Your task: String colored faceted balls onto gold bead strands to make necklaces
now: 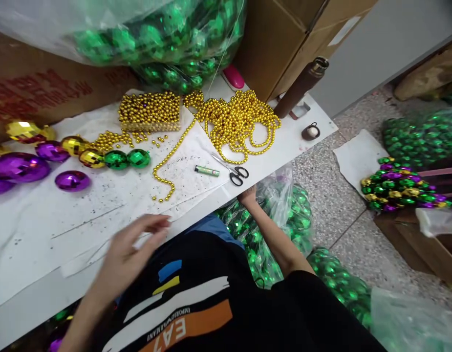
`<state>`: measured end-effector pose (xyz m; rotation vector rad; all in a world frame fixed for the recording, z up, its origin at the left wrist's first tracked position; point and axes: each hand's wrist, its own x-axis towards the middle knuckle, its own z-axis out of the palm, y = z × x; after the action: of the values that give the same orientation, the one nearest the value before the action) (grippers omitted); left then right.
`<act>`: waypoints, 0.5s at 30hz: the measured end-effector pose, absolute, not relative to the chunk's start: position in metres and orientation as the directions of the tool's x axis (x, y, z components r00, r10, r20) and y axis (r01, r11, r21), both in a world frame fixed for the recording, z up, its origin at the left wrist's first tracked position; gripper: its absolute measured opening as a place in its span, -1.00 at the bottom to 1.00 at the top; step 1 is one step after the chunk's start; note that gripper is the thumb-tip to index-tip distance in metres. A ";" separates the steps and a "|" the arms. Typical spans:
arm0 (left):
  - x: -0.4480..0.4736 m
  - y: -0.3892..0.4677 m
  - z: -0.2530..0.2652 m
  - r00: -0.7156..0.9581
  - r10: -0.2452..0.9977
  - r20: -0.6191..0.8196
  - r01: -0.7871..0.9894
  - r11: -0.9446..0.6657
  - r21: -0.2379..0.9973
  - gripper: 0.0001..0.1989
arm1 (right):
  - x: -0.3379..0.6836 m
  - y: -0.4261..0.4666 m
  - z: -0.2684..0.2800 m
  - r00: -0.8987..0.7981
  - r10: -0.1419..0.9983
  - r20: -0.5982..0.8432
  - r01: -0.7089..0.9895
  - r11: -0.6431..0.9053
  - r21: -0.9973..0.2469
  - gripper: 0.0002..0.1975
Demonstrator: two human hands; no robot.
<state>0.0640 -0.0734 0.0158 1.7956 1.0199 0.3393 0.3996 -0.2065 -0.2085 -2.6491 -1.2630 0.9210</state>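
My left hand (pixel 138 242) is slightly blurred above the table's front edge, thumb and fingers apart, holding nothing. My right hand (pixel 247 194) is at the table edge below the black-handled scissors (pixel 236 175), its fingers hidden; a clear bag of shiny green balls (pixel 273 220) hangs beside it. On the white cloth, a gold bead string (pixel 170 159) curves away from a heap of gold bead strings (pixel 240 120). A green lighter (pixel 207 170) lies left of the scissors. A clear box of gold beads (pixel 149 112) stands behind, with loose gold beads (pixel 112 140) before it.
Purple, gold and green faceted balls, including a purple one (pixel 72 181), lie at left. A brown flask (pixel 301 88) leans near a cardboard box (pixel 280 39). A bagged green mass (pixel 167 39) overhangs the back. More green bags (pixel 339 278) sit on the floor at right.
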 end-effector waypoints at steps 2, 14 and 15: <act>0.094 -0.088 0.004 0.802 0.529 -0.277 0.454 -0.238 0.859 -0.74 | 0.397 -0.228 -0.207 0.465 0.712 -0.527 0.728 -0.646 -0.229 -0.65; 0.197 -0.142 -0.069 0.900 -0.215 -0.380 0.173 -0.623 0.763 -0.69 | 0.451 -0.217 -0.205 0.498 0.719 -0.484 0.798 -0.598 -0.067 -0.60; 0.197 -0.141 -0.070 0.898 -0.210 -0.386 0.185 -0.616 0.766 -0.69 | 0.459 -0.205 -0.208 0.487 0.727 -0.483 0.805 -0.589 -0.074 -0.61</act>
<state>0.1970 -0.1412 -0.0702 2.1625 -0.0181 -0.5606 0.4587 -0.2054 -0.2081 -2.8458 -1.4792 0.7934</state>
